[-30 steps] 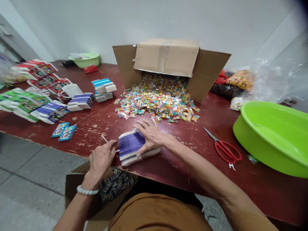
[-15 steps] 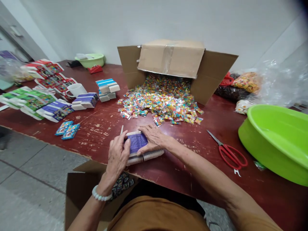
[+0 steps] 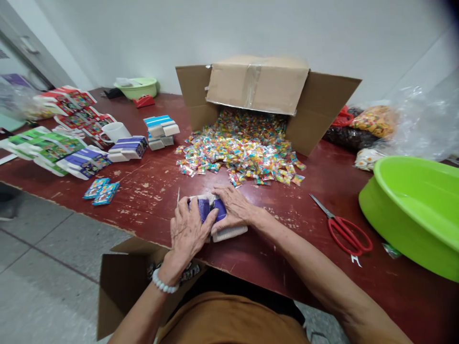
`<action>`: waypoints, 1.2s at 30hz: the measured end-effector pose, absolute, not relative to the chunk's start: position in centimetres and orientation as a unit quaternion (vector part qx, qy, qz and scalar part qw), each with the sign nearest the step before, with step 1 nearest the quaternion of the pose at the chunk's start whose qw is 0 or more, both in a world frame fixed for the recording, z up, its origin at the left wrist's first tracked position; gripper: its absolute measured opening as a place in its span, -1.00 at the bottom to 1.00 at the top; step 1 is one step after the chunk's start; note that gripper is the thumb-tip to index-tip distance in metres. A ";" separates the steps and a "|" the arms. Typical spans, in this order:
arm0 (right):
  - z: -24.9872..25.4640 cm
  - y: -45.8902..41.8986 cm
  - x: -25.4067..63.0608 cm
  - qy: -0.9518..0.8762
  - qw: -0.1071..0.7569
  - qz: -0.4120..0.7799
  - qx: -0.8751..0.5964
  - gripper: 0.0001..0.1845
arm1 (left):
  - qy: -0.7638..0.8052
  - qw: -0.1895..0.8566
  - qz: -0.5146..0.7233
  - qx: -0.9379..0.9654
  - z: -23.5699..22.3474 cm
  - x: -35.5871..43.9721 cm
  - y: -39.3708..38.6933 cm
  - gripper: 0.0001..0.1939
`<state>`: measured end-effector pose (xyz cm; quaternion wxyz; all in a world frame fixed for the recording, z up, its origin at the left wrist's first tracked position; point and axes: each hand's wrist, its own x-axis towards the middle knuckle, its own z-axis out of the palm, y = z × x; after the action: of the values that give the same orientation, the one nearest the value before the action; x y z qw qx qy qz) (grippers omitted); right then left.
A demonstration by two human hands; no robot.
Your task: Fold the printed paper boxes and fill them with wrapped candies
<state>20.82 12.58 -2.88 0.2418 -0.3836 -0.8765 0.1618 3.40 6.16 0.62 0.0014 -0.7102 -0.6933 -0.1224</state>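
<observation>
A stack of flat purple-and-white cartons [image 3: 204, 210] lies near the table's front edge, fanned on its side. My left hand [image 3: 190, 224] is wrapped over its left part, thumb pointing at a gap in the stack. From the right, my right hand [image 3: 233, 208] grips the other part, its thumb along the near side. A thin white strip [image 3: 178, 196] sticks up beyond my left fingers; whether I hold it is hidden. Wrapped candies [image 3: 240, 153] spill from a cardboard box [image 3: 254, 86] beyond my hands.
Red scissors [image 3: 346, 231] and a green basin [image 3: 380, 229] are at the right. To the left are two blue packets [image 3: 102, 191], a white mug [image 3: 115, 131], blue carton stacks [image 3: 161, 131], and purple, green and red cartons [image 3: 53, 148]. Below the edge stands an open cardboard box [image 3: 122, 286].
My left hand has moved right from the stack's end to over its top. A gap now shows between two parts of the cartons. The right hand keeps its hold.
</observation>
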 end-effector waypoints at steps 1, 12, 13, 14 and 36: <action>-2.8 12.6 20.9 -0.876 0.245 0.164 -0.382 0.16 | -0.694 0.000 -0.122 -0.710 0.7 3.4 6.2 -0.36; -2.5 10.7 20.6 -0.809 0.270 0.210 -0.478 -0.28 | -0.670 -0.237 -0.319 -0.627 -0.5 0.3 7.7 -0.34; -2.5 10.4 20.5 -0.797 0.266 0.220 -0.496 -0.28 | -0.670 -0.259 -0.332 -0.612 -0.6 -0.2 8.0 -0.31; -2.5 10.1 20.4 -0.785 0.259 0.233 -0.512 -0.26 | -0.667 -0.284 -0.346 -0.595 -0.7 -0.6 8.3 -0.29; -3.0 2.9 28.6 -0.714 0.211 0.280 -0.606 -0.18 | -0.658 -0.344 -0.446 -0.499 1.8 -11.2 15.5 -0.26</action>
<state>28.60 2.92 -2.95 0.2110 -0.6059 -0.7142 0.2798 -11.20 15.46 1.79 -0.3441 -0.4995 -0.6583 -0.4458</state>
